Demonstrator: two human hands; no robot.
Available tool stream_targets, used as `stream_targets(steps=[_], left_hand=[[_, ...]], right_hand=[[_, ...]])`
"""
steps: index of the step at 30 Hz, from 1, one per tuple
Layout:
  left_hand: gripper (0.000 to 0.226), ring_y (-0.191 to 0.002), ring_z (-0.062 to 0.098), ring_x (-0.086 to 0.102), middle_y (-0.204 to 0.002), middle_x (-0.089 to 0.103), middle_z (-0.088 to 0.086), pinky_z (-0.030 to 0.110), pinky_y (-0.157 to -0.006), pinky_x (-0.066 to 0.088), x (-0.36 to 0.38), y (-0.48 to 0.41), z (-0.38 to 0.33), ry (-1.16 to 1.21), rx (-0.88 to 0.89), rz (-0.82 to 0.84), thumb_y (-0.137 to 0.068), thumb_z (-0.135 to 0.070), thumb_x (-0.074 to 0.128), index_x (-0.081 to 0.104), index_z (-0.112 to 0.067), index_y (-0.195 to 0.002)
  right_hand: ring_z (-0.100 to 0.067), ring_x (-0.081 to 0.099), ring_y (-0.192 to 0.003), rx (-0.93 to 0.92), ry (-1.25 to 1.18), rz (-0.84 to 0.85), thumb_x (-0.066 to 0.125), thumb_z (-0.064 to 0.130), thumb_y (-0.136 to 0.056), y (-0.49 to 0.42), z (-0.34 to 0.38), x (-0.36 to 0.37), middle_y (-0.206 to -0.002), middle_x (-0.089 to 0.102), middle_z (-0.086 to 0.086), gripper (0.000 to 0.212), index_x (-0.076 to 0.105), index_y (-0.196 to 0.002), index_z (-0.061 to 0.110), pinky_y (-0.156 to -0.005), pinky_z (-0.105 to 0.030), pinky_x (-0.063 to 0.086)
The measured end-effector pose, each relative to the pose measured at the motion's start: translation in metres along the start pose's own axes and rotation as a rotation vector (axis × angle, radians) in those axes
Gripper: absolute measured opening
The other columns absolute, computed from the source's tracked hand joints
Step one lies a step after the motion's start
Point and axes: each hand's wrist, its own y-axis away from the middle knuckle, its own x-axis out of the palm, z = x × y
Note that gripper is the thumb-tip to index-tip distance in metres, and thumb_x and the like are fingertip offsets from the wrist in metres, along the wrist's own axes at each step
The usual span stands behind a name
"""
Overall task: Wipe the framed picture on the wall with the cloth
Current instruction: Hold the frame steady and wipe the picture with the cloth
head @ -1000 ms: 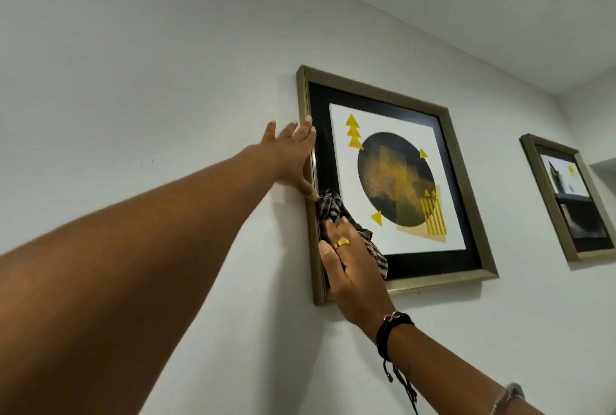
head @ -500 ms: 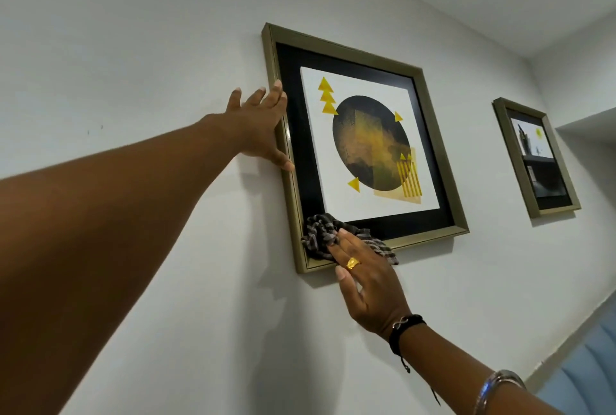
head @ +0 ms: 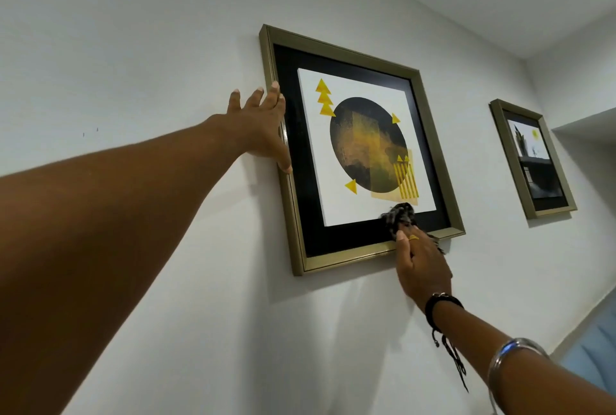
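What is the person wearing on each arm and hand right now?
Both forearms are bare, with no sleeves in view. The left hand shows no jewellery. The right hand has a gold ring on one finger, a black cord bracelet with dangling ends at the wrist, and a silver bangle further up the forearm.

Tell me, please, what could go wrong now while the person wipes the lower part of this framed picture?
1. The right hand presses the checked cloth near the lower right corner of the framed picture. The left hand steadies only the left edge, so the frame might tilt or swing.
2. The gold ring sits close to the glass and could perhaps scratch it.
3. The bunched cloth covers little area, so it may miss spots.
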Motion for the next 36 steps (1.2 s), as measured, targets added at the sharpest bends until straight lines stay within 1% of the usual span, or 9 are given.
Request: stream_targets(steps=[5,10,16,20,22,25,31,34,36], left_hand=[[0.131,-0.150,0.025,-0.016,-0.161,-0.024,0.003,0.056,-0.117,-0.009,0.003,0.000,-0.003,0.002,0.004,-0.004,-0.062,-0.062,0.073,-0.010,-0.018,-0.153],[0.132,-0.150,0.024,-0.017,-0.161,-0.025,0.002,0.055,-0.116,-0.012,0.004,-0.002,0.000,-0.006,0.001,-0.005,-0.060,-0.064,0.072,-0.011,-0.018,-0.152],[0.133,-0.150,0.025,-0.017,-0.161,-0.023,0.002,0.055,-0.116,-0.012,0.003,-0.002,0.001,-0.027,0.003,0.013,-0.061,-0.066,0.072,-0.012,-0.018,-0.152],[0.132,-0.150,0.026,-0.017,-0.161,-0.024,0.003,0.056,-0.116,-0.012,0.001,0.002,-0.003,-0.054,-0.012,0.019,-0.062,-0.066,0.071,-0.012,-0.017,-0.152],[0.131,-0.150,0.027,-0.016,-0.162,-0.020,0.004,0.056,-0.116,-0.012,-0.003,0.005,-0.003,-0.075,-0.006,0.002,-0.062,-0.068,0.070,-0.009,-0.017,-0.153],[0.128,-0.150,0.029,-0.011,-0.164,-0.011,0.008,0.057,-0.117,-0.009,-0.008,0.015,-0.004,-0.134,0.011,-0.045,-0.063,-0.074,0.066,-0.003,-0.016,-0.154],[0.105,-0.151,0.031,0.003,-0.164,0.000,0.014,0.056,-0.119,0.001,-0.001,0.071,-0.012,-0.216,0.178,-0.268,-0.077,-0.058,0.061,0.003,-0.014,-0.154],[0.096,-0.150,0.028,0.012,-0.164,0.007,0.010,0.053,-0.120,0.007,0.015,0.105,-0.031,-0.034,0.230,-0.295,-0.080,-0.053,0.057,0.008,-0.015,-0.153],[0.090,-0.148,0.026,0.020,-0.163,0.012,0.009,0.051,-0.120,0.012,0.026,0.131,-0.043,0.166,0.185,-0.299,-0.082,-0.052,0.054,0.012,-0.015,-0.153]], right_hand=[[-0.035,0.060,-0.097,0.214,0.049,0.034,0.022,0.053,-0.093,-0.032,-0.029,-0.010,-0.103,0.067,-0.015,0.058,0.063,-0.086,0.013,-0.073,-0.035,0.039],[-0.038,0.052,-0.119,0.393,0.043,0.152,0.018,0.062,-0.093,-0.065,-0.050,-0.017,-0.127,0.060,-0.019,0.069,0.061,-0.122,0.016,-0.097,-0.045,0.038],[-0.039,0.053,-0.117,0.479,-0.024,0.183,0.021,0.071,-0.086,-0.068,-0.049,-0.021,-0.126,0.061,-0.019,0.072,0.059,-0.125,0.022,-0.097,-0.045,0.037],[-0.038,0.055,-0.111,0.535,-0.138,0.164,0.047,0.053,-0.084,-0.056,-0.034,-0.025,-0.125,0.061,-0.014,0.052,0.058,-0.127,0.024,-0.096,-0.049,0.046],[-0.026,0.061,-0.096,0.497,-0.212,0.145,0.059,0.034,-0.082,-0.043,-0.023,-0.025,-0.118,0.065,-0.009,0.049,0.056,-0.131,0.024,-0.074,-0.031,0.057],[0.000,0.053,-0.068,0.407,-0.241,0.149,0.059,0.011,-0.081,-0.023,-0.009,-0.025,-0.099,0.063,-0.001,0.049,0.058,-0.130,0.020,-0.036,-0.003,0.038],[-0.011,0.057,-0.061,0.424,-0.385,0.076,0.061,0.012,-0.084,0.011,0.052,-0.030,-0.095,0.067,-0.006,0.036,0.064,-0.120,0.018,-0.034,-0.010,0.040],[-0.017,0.061,-0.072,0.545,-0.624,0.079,0.061,0.006,-0.085,0.020,0.081,-0.038,-0.095,0.069,-0.007,0.032,0.066,-0.117,0.009,-0.062,-0.026,0.057],[-0.017,0.059,-0.066,0.716,-0.882,0.073,0.057,0.000,-0.083,0.031,0.097,-0.048,-0.082,0.064,-0.008,0.021,0.068,-0.101,0.003,-0.061,-0.028,0.055]])
